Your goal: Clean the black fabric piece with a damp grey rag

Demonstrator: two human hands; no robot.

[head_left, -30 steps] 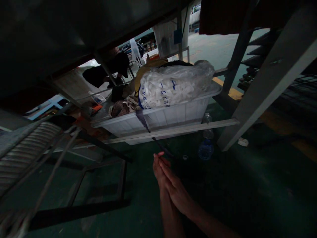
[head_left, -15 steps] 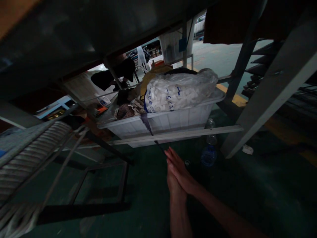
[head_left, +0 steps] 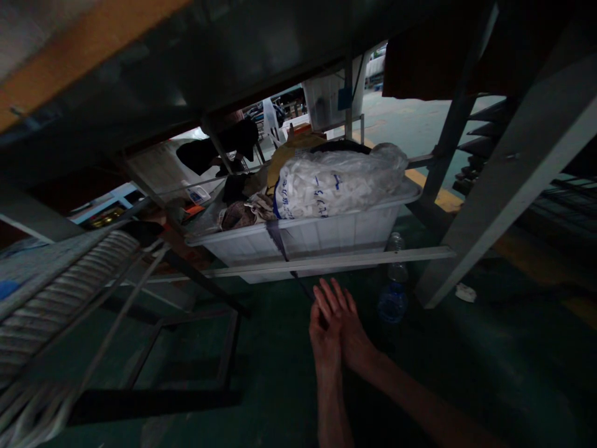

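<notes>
My left hand (head_left: 324,336) and my right hand (head_left: 354,336) meet palm to palm, low in the middle of the view. The right fingers are stretched out and slightly spread. My left hand lies against the right palm, its fingers partly hidden and seemingly loose. I see nothing held between them. Just beyond the fingertips, a dark strap (head_left: 276,239) hangs from the rim of a white plastic bin (head_left: 321,239); whether its lower end touches my hands I cannot tell. A clear bag of white material with blue lettering (head_left: 340,183) and crumpled cloth (head_left: 240,214) fill the bin.
A metal crossbar (head_left: 373,258) runs in front of the bin to a table leg (head_left: 504,168). Overhead is the table's dark underside (head_left: 242,68). A large plastic bottle (head_left: 392,302) stands at right. A stool with a corded seat (head_left: 69,280) is at left.
My hands have shifted against each other; the pressed palms have turned and the right fingers now show more spread. The view has tilted slightly, so the bin appears a little lower.
</notes>
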